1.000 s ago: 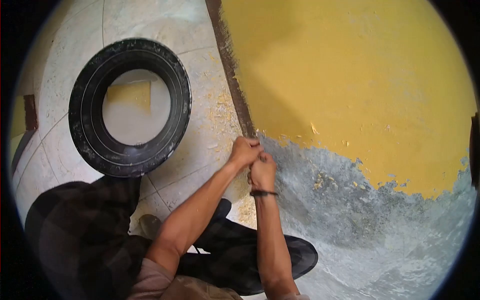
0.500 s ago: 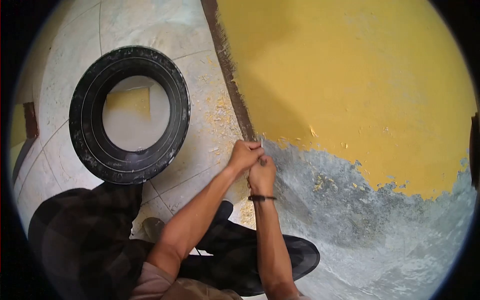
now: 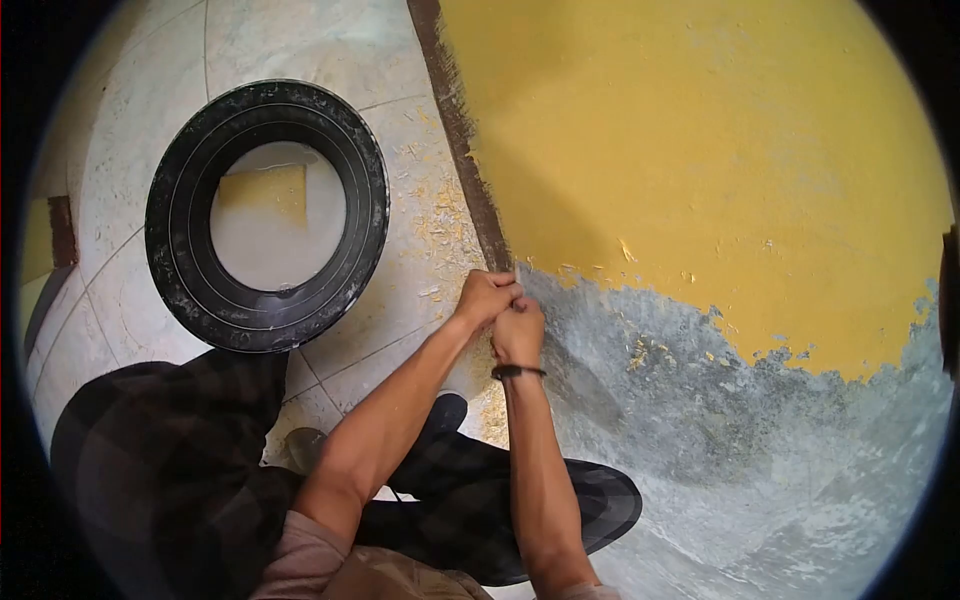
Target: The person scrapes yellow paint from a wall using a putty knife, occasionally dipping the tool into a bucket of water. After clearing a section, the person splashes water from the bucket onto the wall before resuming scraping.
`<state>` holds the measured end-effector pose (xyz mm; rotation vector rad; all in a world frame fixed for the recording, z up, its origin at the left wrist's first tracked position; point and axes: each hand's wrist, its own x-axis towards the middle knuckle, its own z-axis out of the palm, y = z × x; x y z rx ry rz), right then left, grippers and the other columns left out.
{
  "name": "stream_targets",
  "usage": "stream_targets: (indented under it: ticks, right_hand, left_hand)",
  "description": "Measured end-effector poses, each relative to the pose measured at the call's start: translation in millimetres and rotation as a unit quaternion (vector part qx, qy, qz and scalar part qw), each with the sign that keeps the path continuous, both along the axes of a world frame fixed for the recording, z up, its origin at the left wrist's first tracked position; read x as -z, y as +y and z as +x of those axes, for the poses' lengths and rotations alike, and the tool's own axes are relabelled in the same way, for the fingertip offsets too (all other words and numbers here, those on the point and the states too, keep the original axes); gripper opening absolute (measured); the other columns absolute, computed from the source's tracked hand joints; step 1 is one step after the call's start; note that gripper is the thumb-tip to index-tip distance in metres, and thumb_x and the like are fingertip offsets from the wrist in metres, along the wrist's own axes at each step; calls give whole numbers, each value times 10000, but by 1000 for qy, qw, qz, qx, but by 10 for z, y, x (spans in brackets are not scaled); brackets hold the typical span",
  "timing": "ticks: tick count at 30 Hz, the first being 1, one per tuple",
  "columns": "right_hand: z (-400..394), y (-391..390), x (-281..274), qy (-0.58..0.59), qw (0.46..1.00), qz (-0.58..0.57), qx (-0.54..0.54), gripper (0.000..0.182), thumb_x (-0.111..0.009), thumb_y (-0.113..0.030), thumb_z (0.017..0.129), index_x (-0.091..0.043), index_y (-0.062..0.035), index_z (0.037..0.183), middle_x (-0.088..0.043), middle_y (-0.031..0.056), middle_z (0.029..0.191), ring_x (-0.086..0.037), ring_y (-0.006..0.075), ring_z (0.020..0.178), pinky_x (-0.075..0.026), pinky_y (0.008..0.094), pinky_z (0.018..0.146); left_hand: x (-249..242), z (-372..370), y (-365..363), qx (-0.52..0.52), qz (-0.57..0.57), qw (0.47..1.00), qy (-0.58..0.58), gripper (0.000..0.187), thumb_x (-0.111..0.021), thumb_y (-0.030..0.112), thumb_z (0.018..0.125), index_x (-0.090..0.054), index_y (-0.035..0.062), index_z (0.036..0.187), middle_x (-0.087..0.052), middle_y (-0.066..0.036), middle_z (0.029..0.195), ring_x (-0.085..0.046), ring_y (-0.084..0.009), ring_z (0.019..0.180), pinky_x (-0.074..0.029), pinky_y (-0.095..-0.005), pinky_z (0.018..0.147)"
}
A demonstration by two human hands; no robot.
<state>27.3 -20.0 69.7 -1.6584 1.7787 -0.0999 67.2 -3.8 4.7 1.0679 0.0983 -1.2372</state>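
Observation:
My left hand [image 3: 486, 298] is closed at the lower end of the brown strip [image 3: 478, 205] that borders the yellow-painted wall [image 3: 700, 140]. Just below and to the right, my right hand [image 3: 519, 332], with a dark band at the wrist, is closed against it. Between the fingers a thin pale edge shows where the yellow paint gives way to bare grey wall [image 3: 690, 420]. Most of whatever they grip is hidden by the hands. The paint's lower border is ragged, with loose flakes clinging to it.
A black bucket [image 3: 170, 235] of cloudy liquid stands on the tiled floor [image 3: 300, 40] to the left, reflecting a yellow patch. Paint flakes [image 3: 440, 215] litter the tiles along the wall. My bent legs [image 3: 170, 450] in dark trousers are close below.
The view has shifted slightly, so bucket and wall appear a little higher. Both hands stay together at nearly the same spot on the wall's edge.

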Motion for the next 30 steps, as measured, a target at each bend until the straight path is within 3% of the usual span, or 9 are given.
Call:
stream_targets:
  ticks: [3,6,10,15,17,21,25,28,30]
  right_hand:
    - [27,10,-344,-23,999,28,23,194,-514,-96,815,-536,7,977,-519,90,578,-449,162,371,-291,317,313]
    - [-218,-156,293,-26,999,-6,-20,214,-532,-114,819,-523,0,1000,-502,68,562,-436,152,366,-281,310,302]
    - [28,18,-285,-47,998,31,26,207,-514,-100,825,-530,-6,1009,-513,65,598,-427,146,366,-277,306,303]
    - [38,-131,72,-19,998,62,21,176,-477,-71,830,-535,-10,984,-509,67,610,-420,139,366,-272,296,302]
    - [-153,-148,307,-40,995,-54,-67,139,-463,-71,835,-532,-19,943,-500,59,598,-415,135,363,-265,293,302]
    - [20,-151,-271,-65,989,123,58,158,-477,-67,843,-525,-8,981,-498,60,596,-398,128,353,-260,300,302]
    - [-127,-1,-455,-80,996,29,30,183,-529,-97,855,-537,-19,1020,-506,54,605,-400,135,351,-259,299,304]
    - [-722,-4,-808,-126,970,-139,-153,210,-543,-101,866,-526,-40,1066,-534,55,620,-401,109,360,-262,288,313]
    - [-420,109,-1551,-136,989,-18,-45,202,-541,-102,872,-525,-43,1064,-546,54,624,-411,99,380,-271,284,322]
  left_hand:
    - [-279,79,-11,-11,47,996,-81,98,-649,30,768,-693,-45,813,-658,-35,746,-556,-55,632,-455,-232,535]
    - [166,81,-76,52,42,996,-61,159,-660,62,762,-686,-70,847,-644,-31,690,-544,-64,635,-455,-237,547]
    - [-280,183,5,48,55,984,-161,125,-664,64,741,-696,-42,798,-651,-45,658,-551,-57,628,-461,-245,553]
    - [157,137,-111,93,83,979,-159,96,-658,73,737,-697,-12,758,-648,-32,642,-542,-46,608,-454,-253,541]
    - [25,63,-62,-35,-12,995,-90,102,-635,52,738,-663,-18,670,-630,-29,613,-519,-43,580,-433,-250,516]
    - [38,197,-79,45,24,992,-114,98,-670,67,746,-661,-30,733,-620,-44,614,-505,-50,592,-430,-266,511]
    - [-469,-10,31,-15,-7,998,-68,97,-654,61,772,-675,-33,761,-618,-13,638,-497,-52,614,-432,-257,532]
    - [-1056,-235,82,8,-9,961,-277,175,-679,91,770,-672,-61,857,-623,-98,722,-592,-123,709,-480,-270,609]
    - [-1484,-330,71,-95,-70,973,-198,212,-695,97,756,-661,-71,880,-599,-132,743,-622,-200,738,-485,-292,625]
